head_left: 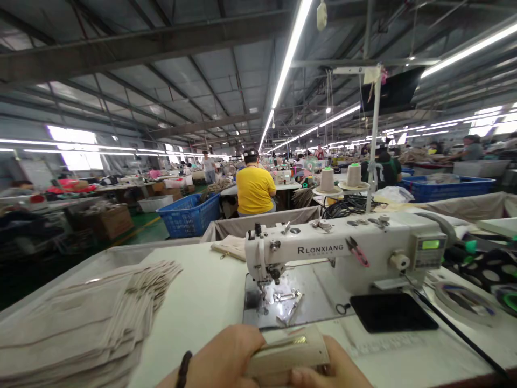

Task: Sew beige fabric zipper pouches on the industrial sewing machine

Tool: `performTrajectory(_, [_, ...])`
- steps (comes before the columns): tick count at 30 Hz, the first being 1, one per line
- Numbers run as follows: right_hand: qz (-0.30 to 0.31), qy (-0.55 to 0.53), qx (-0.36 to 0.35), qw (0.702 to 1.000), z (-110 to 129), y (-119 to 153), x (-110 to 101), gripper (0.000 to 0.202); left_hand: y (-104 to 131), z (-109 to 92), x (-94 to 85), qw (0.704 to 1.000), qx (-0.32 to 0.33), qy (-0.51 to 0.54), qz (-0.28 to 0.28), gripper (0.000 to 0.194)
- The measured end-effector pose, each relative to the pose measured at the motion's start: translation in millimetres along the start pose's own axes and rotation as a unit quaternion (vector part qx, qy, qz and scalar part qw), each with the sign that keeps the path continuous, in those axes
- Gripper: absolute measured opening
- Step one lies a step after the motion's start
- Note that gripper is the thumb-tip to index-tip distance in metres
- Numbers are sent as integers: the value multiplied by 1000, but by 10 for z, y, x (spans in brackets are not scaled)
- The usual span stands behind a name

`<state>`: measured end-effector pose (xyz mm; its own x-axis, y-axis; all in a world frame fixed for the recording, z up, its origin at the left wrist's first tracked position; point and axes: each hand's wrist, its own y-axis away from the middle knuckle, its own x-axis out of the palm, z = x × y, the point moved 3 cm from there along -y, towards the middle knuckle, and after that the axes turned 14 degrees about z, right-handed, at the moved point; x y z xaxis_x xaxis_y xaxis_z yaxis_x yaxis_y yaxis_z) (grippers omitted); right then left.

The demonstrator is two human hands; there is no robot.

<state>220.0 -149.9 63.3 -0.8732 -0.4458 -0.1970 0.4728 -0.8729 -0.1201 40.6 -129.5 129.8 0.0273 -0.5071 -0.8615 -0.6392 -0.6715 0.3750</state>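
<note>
Low in the head view, my left hand (226,358) and my right hand (337,366) grip a small beige pouch (288,355) between them. A brass-coloured zipper runs along its top. My left hand, with a dark band at the wrist, wraps the pouch's left end; my right fingers and thumb close on its right end. The lower part of the pouch is out of frame. Just beyond stands a white sewing machine (323,245), with loose metal parts (293,307) on its bed. Pink-handled thread snips (357,252) rest against the machine's arm.
Stacked beige fabric pieces (89,318) lie at the left of the table. A black flat device (391,312) and a round dish (464,303) are on the right. Another beige zippered piece (230,247) sits behind the machine. Beyond are a blue crate (189,215) and a person in yellow (255,189).
</note>
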Motion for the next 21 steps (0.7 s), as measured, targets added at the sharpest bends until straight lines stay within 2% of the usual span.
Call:
performTrajectory(2, [49,-28,63,996,19,22,25,34,-14,-2,3,1000,-6,-11,8,24])
performTrajectory(6, [149,-47,-39,987,202,29,41,44,-76,45,10,999,1,2,41,23])
performTrajectory(8, [192,-74,-47,978,193,17,63,42,-110,73,11,998,8,8,58,23])
performTrajectory(9, [191,-63,-34,979,159,9,72,39,-121,87,13,998,8,8,66,22])
performTrajectory(12, [128,28,10,991,47,-7,75,30,-124,140,6,996,-7,-11,83,21])
performTrajectory(14, [105,37,18,994,14,-8,63,23,-110,188,-11,996,-12,-25,88,27])
performTrajectory(17, [75,13,15,997,16,1,-9,34,-91,261,-52,995,11,-20,95,35])
performTrajectory(20, [69,26,2,997,19,11,-77,32,-87,306,-102,997,33,8,62,17])
performTrajectory(21, [78,15,1,997,9,12,-82,30,-91,303,-111,998,45,12,42,18])
